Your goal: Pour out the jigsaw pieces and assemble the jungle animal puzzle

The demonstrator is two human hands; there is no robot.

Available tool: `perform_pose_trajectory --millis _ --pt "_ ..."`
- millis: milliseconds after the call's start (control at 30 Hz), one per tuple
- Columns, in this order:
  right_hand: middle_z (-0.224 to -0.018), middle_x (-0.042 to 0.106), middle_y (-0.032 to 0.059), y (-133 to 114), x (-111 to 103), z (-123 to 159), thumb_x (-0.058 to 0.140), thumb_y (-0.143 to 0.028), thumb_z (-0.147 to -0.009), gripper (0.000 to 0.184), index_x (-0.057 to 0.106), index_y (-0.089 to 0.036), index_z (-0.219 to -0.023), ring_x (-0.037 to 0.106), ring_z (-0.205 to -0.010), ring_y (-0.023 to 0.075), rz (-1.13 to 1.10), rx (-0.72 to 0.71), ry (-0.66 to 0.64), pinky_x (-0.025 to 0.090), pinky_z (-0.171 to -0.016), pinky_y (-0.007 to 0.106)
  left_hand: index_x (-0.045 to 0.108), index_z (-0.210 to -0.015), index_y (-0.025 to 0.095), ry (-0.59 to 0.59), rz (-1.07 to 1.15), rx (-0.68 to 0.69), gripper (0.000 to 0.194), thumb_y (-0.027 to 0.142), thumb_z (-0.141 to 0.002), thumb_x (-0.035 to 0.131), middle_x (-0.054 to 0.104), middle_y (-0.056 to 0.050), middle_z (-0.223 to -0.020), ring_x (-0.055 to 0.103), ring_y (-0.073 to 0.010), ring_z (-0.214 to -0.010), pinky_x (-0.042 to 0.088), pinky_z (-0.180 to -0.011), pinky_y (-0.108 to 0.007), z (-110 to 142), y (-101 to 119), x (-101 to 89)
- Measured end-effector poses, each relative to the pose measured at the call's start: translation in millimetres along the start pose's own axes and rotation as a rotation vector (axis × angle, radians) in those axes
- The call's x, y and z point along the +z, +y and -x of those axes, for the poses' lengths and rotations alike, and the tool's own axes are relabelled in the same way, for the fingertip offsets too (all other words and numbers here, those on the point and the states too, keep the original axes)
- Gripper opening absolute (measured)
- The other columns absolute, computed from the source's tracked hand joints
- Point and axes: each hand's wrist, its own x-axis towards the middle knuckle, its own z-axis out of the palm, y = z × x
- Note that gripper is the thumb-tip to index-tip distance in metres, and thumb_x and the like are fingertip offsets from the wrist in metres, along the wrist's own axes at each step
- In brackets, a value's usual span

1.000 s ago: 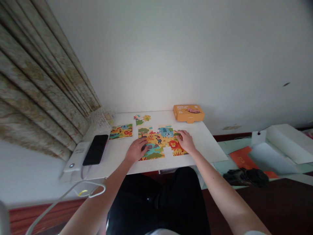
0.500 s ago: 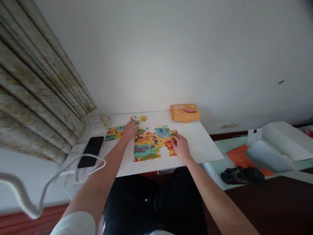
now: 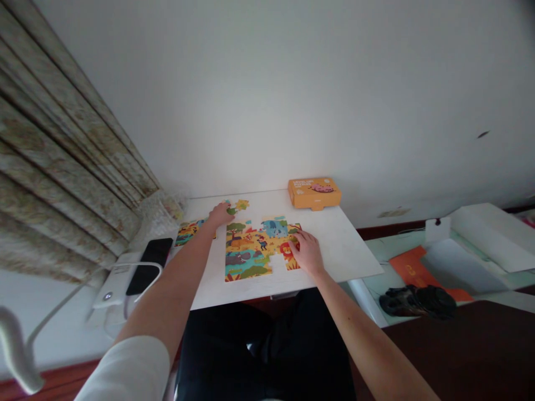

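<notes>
Resting open right hand (image 3: 307, 253) on jigsaw puzzle (image 3: 246, 259), too much push possibly shifting its pieces; left hand (image 3: 219, 214) touching near loose pieces (image 3: 241, 205), grasp unclear.

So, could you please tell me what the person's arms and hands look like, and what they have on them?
The left hand and right hand are bare, with no gloves, and no ring or watch shows. The left forearm is bare up to a white sleeve; the right forearm is bare, with no sleeve in view.
</notes>
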Motion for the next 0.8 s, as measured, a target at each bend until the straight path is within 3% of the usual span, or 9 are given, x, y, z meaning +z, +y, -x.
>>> perform_pose_trajectory --millis 167,467,633,800 --pt "-0.13 0.069 0.0144 -0.8 -1.1 0.0 0.057 -0.035 -0.098 0.03 0.072 -0.019 -0.118 0.06 -0.122 0.0324 0.008 0.001 -0.002 0.044 -0.106 0.05 0.073 -0.117 0.024 -0.089 -0.103 -0.005 0.054 0.032 -0.065 0.088 0.062 -0.017 -0.142 0.056 -0.0433 -0.131 0.044 -0.107 -0.054 -7.8 -0.5 -10.4" --pt "-0.129 0.069 0.0143 -2.3 -2.3 0.2 0.055 -0.037 -0.099 0.03 0.071 -0.02 -0.118 0.06 -0.123 0.0321 0.01 0.006 0.004 0.044 -0.106 0.05 0.071 -0.111 0.014 -0.108 -0.079 -0.11 0.066 0.032 -0.053 0.096 0.064 -0.025 -0.132 0.06 -0.0462 -0.125 0.05 -0.101 -0.051 -16.2 0.0 -15.0" --pt "-0.129 0.069 0.0136 -1.4 -2.0 -0.1 0.055 -0.037 -0.099 0.03 0.071 -0.02 -0.118 0.06 -0.122 0.0319 0.013 0.009 -0.005 0.044 -0.106 0.049 0.065 -0.117 0.016 -0.025 0.058 -0.136 0.059 0.025 -0.065 0.09 0.071 -0.018 -0.122 0.068 -0.0338 -0.115 0.054 -0.093 -0.039 -2.8 -1.8 -13.9" --pt "-0.129 0.069 0.0143 -2.4 -2.7 0.5 0.056 -0.037 -0.098 0.03 0.071 -0.02 -0.118 0.059 -0.123 0.0332 -0.005 0.014 -0.004 0.043 -0.107 0.051 0.063 -0.122 0.019 0.157 0.269 -0.123 0.037 0.016 -0.086 0.068 0.073 -0.012 -0.123 0.069 -0.0234 -0.113 0.053 -0.095 -0.033 16.8 7.1 -14.3"
